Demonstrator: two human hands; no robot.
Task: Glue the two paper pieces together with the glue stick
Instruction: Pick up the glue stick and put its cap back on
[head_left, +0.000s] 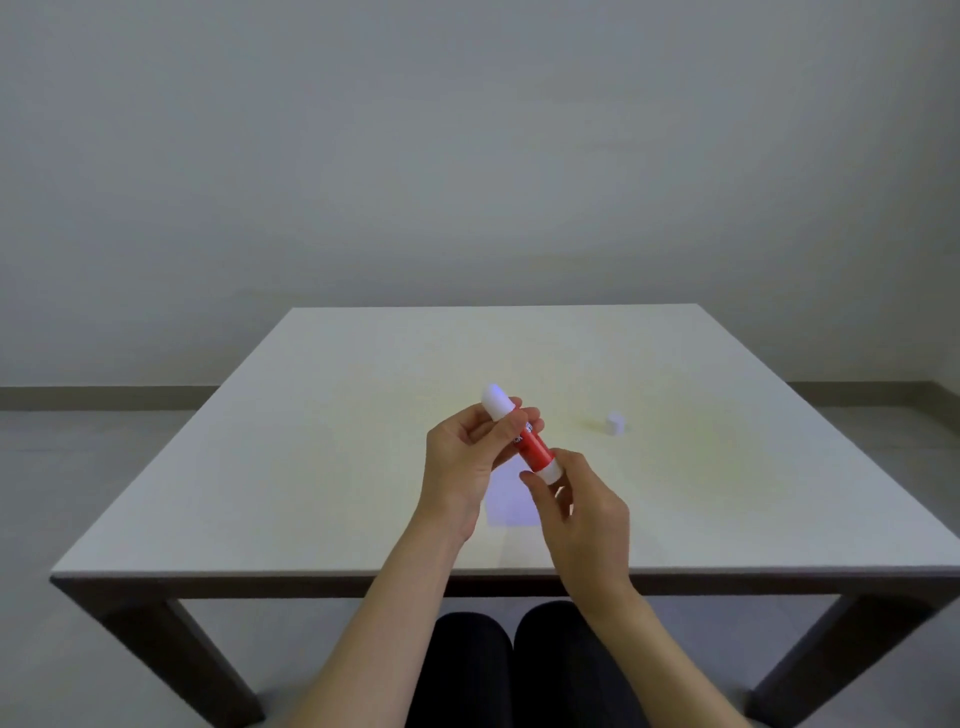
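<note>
A person seated at a pale counter (363, 441) holds a red glue stick (532, 444) in both hands above it, the stick tilted with its white capped end (496, 401) pointing away and up. The left hand (462, 457) is curled closed around the stick's upper half, fingers wrapped just below the cap; the right hand (582, 512) pinches the white base (551, 472) between thumb and fingertips, the other fingers loosely bent. Directly under the stick, flat on the counter, lies a pale paper piece (506, 506), partly hidden by the hands; whether it is one sheet or two stacked cannot be told. A small white object (614, 422) stands well to the right of the stick, too washed out to identify, though it may be a second cap or a folded scrap. Judging by the grip, the cap is still on and the glue has not yet met paper. The risks from here look modest: twisting the base before uncapping could jam the glue against the cap, a hard pull could send the cap rolling off the counter, and with neither hand pinning the paper, the first stroke of glue could drag or crumple the light sheet.
</note>
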